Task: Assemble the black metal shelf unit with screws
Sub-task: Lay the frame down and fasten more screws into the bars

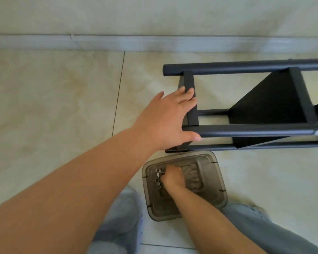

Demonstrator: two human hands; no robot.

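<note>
The black metal shelf unit (pixel 255 105) is laid on its side on the tiled floor (pixel 53 107), near the grey baseboard (pixel 154 44) of the wall, and runs out of view at the right edge. Its round posts lie lengthwise, joined by flat crossbars, and a black shelf panel (pixel 268 99) is seen standing on edge between them.

The left hand (pixel 165 118) is laid on the end of the unit: the fingers are curled over the end crossbar (pixel 191 103), and the thumb is pressed against the nearer round post (pixel 255 130). The grip is thus closed loosely around the frame end.

Just beside the unit, on the near side, a translucent brown plastic lid (pixel 184 186) is set on the floor, its upper edge almost touching the lowest post. A small heap of screws and washers (pixel 157 178) is gathered at its left side. The right hand (pixel 173 177) is lowered into the lid with fingers curled, the fingertips being at the heap of hardware. Whether a piece is actually pinched cannot be told, as the fingertips are hidden by the back of the hand.

Knees in light grey trousers (pixel 117 217) are seen on either side of the lid at the lower edge.
</note>
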